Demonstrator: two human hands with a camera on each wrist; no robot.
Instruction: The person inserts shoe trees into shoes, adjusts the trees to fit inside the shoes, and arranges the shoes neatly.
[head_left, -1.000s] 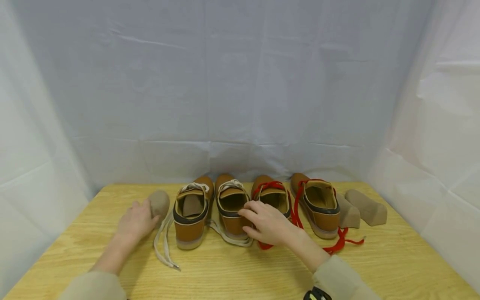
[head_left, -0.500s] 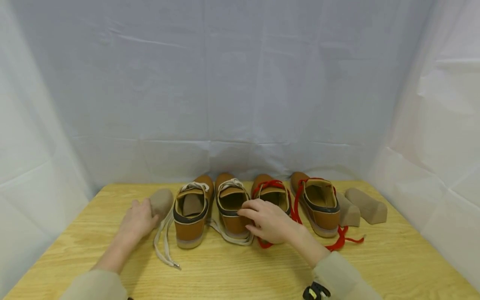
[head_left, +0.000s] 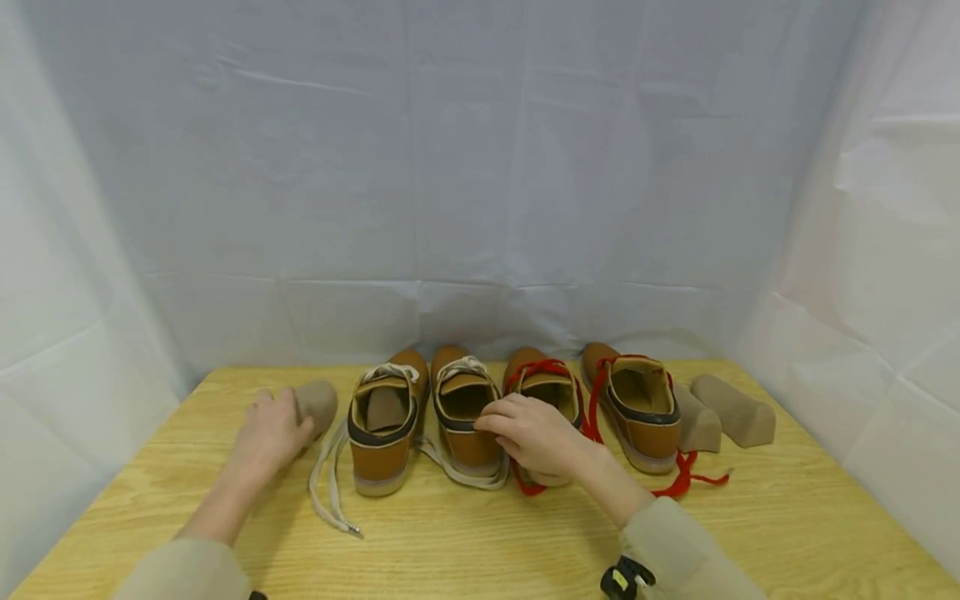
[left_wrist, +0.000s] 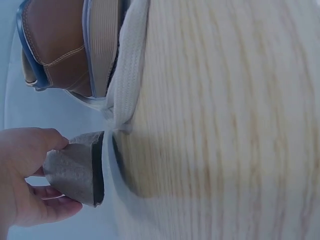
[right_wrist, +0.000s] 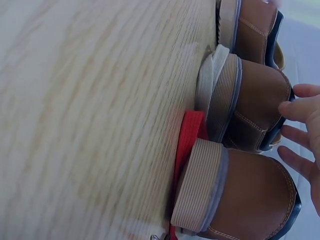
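Grey-brown felt shoe insert (head_left: 317, 403), rounded end up, gripped at the wooden table's left beside the row's leftmost tan shoe; second tan, cream-laced shoe (head_left: 465, 410) upright, heel nearest, red-laced tan shoe (head_left: 542, 392) touching its right side.

Staged recording booth: white draped sheets (head_left: 480, 167)

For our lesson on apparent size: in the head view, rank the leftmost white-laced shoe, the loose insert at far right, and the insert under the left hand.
1. Leftmost white-laced shoe
2. Far-right insert
3. Insert under the left hand, though the hand hides part, so this ranking is unsure.
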